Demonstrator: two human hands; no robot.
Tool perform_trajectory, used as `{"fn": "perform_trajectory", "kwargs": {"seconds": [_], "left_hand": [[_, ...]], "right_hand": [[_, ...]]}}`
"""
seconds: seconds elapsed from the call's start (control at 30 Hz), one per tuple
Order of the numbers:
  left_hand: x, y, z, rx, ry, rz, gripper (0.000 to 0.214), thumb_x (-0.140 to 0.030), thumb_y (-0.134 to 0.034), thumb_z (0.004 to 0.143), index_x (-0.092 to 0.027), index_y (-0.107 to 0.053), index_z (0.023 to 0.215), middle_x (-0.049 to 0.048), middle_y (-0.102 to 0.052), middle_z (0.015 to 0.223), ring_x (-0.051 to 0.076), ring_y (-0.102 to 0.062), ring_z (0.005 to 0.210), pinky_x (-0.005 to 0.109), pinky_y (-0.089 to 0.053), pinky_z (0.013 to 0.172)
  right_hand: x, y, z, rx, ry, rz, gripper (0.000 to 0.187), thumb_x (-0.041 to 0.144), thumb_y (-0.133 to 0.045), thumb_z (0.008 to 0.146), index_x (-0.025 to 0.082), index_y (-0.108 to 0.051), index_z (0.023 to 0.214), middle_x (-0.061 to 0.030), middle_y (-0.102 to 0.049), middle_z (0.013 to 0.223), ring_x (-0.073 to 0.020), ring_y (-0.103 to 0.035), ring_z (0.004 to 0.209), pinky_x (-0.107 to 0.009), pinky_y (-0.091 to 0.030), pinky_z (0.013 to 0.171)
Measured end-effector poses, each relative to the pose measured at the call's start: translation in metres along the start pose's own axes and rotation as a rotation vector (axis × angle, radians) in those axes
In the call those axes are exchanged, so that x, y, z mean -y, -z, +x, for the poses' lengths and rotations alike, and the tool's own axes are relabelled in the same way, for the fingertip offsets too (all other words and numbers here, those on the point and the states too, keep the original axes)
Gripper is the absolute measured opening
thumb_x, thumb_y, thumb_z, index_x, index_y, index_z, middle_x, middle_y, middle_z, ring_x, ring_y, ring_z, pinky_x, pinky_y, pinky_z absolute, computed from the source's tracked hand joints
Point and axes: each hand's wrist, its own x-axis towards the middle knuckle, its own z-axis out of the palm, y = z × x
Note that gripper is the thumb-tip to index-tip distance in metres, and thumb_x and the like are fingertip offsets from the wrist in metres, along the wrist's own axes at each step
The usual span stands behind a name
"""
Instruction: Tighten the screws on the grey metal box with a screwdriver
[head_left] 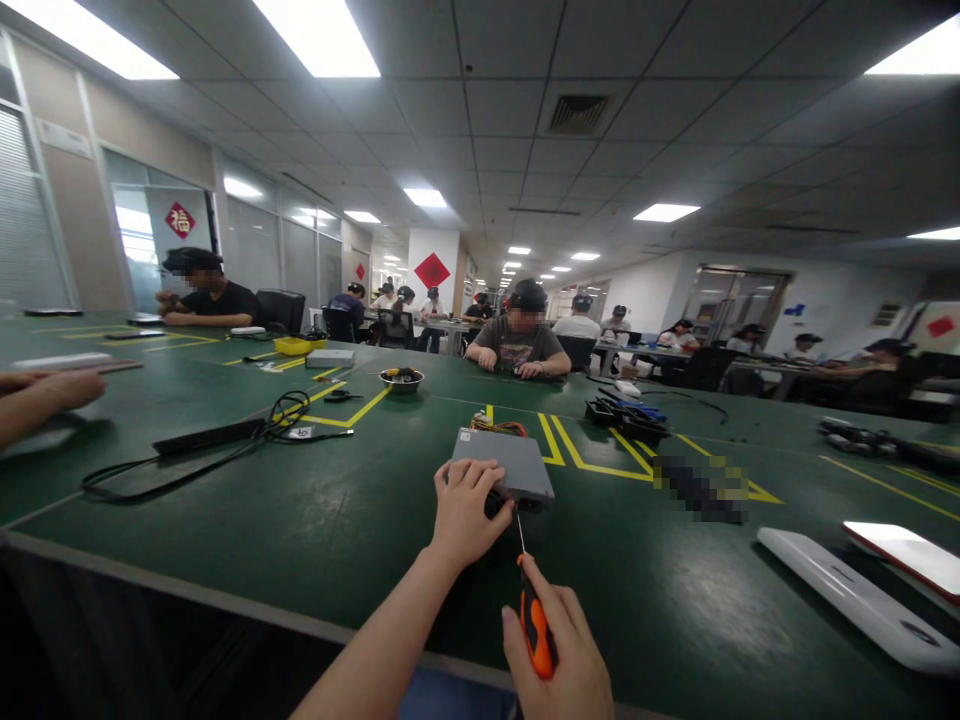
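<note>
A grey metal computer power supply [517, 462] lies on the green table before me, with a bundle of coloured wires [499, 425] coming out of its far side. My left hand [466, 512] grips its near left corner, fingers over the top and thumb low at the front face. In my right hand [562, 650] is a screwdriver [535, 625] with an orange and black handle. Its thin shaft points up and away, and the tip meets the near face of the power supply, close to my left thumb. What the tip touches is too small to make out.
A black cable with a long dark bar [210, 437] lies left. Beyond are a metal bowl [401, 380] and a yellow tray [298, 346]. At right are a black tool tray [626, 418] and a white device [847, 590]. Another person's hand [71, 390] reaches in from the left.
</note>
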Motion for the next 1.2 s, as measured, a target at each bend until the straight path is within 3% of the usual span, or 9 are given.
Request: {"fn": "perform_trajectory", "kwargs": {"seconds": [0.1,0.2,0.33,0.43,0.53,0.63,0.87,1.03,1.2], "left_hand": [[0.000,0.000,0.000,-0.005,-0.002,-0.003,0.032,-0.030,-0.067,0.074,-0.028,-0.059,0.104,-0.0003,-0.063,0.115,0.026,-0.046,0.111,0.048,-0.024,0.100],[0.000,0.000,0.000,-0.009,-0.002,-0.007,0.031,-0.029,-0.067,0.074,-0.029,-0.058,0.104,-0.0005,-0.063,0.115,0.026,-0.046,0.111,0.048,-0.024,0.100],[0.000,0.000,0.000,-0.011,-0.004,-0.008,0.031,-0.029,-0.067,0.074,-0.029,-0.058,0.104,-0.0015,-0.063,0.115,0.026,-0.046,0.111,0.048,-0.024,0.100],[0.000,-0.001,-0.001,-0.012,-0.007,-0.007,0.032,-0.029,-0.067,0.073,-0.029,-0.058,0.104,-0.0015,-0.063,0.115,0.025,-0.046,0.111,0.048,-0.024,0.100],[0.001,-0.001,-0.001,-0.016,-0.008,-0.004,0.032,-0.029,-0.068,0.073,-0.028,-0.058,0.104,-0.0011,-0.063,0.115,0.025,-0.046,0.111,0.048,-0.024,0.100],[0.001,-0.001,0.000,-0.017,-0.011,-0.004,0.032,-0.028,-0.068,0.073,-0.028,-0.058,0.103,-0.0013,-0.063,0.115,0.025,-0.046,0.111,0.048,-0.024,0.100],[0.000,0.000,0.000,-0.018,-0.014,0.001,0.032,-0.029,-0.068,0.073,-0.028,-0.058,0.103,-0.0006,-0.063,0.114,0.026,-0.046,0.110,0.048,-0.025,0.100],[0.001,-0.001,-0.001,-0.019,-0.009,0.000,0.032,-0.028,-0.067,0.073,-0.028,-0.058,0.103,-0.0006,-0.062,0.115,0.026,-0.046,0.111,0.048,-0.025,0.100],[0.000,0.000,0.000,-0.015,-0.009,0.001,0.031,-0.029,-0.067,0.073,-0.028,-0.058,0.103,-0.0003,-0.063,0.115,0.026,-0.046,0.111,0.049,-0.025,0.100]], "right_hand": [[0.008,-0.001,-0.002,0.021,-0.435,0.523,0.055,0.053,-0.062,0.075,0.019,-0.056,0.118,-0.0045,-0.061,0.101,-0.0191,-0.059,0.087,-0.031,-0.047,0.076],[0.010,-0.002,0.002,0.050,-0.798,0.986,0.071,0.054,-0.081,0.054,0.012,-0.056,0.105,-0.0071,-0.067,0.085,-0.0170,-0.059,0.069,-0.026,-0.048,0.052],[0.014,-0.001,0.014,0.078,-1.063,1.255,0.067,0.034,-0.092,0.030,0.008,-0.060,0.082,-0.0120,-0.069,0.076,-0.0114,-0.056,0.052,-0.015,-0.035,0.033],[0.023,0.001,0.025,0.040,-1.200,1.395,0.062,0.027,-0.092,0.020,0.005,-0.060,0.068,-0.0042,-0.063,0.055,-0.0018,-0.040,0.033,-0.011,-0.023,0.025],[0.032,0.004,0.031,-0.004,-1.328,1.495,0.032,0.021,-0.084,0.057,0.004,-0.059,0.065,0.0005,-0.055,0.045,0.0013,-0.031,0.027,-0.009,-0.022,0.026],[0.037,0.005,0.033,-0.023,-1.452,1.541,0.032,0.017,-0.036,0.096,0.005,-0.058,0.076,-0.0030,-0.056,0.051,-0.0042,-0.048,0.034,-0.009,-0.030,0.030],[0.050,0.006,0.036,-0.027,-1.437,1.562,0.040,0.024,-0.034,0.098,0.007,-0.056,0.069,-0.0021,-0.054,0.046,-0.0002,-0.027,0.021,-0.009,-0.016,0.022],[0.052,0.010,0.040,-0.039,-1.502,1.579,0.036,0.020,-0.031,0.099,0.007,-0.055,0.076,-0.0022,-0.055,0.052,-0.0042,-0.049,0.036,-0.007,-0.026,0.028],[0.049,0.005,0.037,-0.035,-1.458,1.597,0.039,0.025,-0.032,0.099,0.006,-0.057,0.076,-0.0009,-0.053,0.052,-0.0024,-0.040,0.030,-0.008,-0.019,0.023]]}}
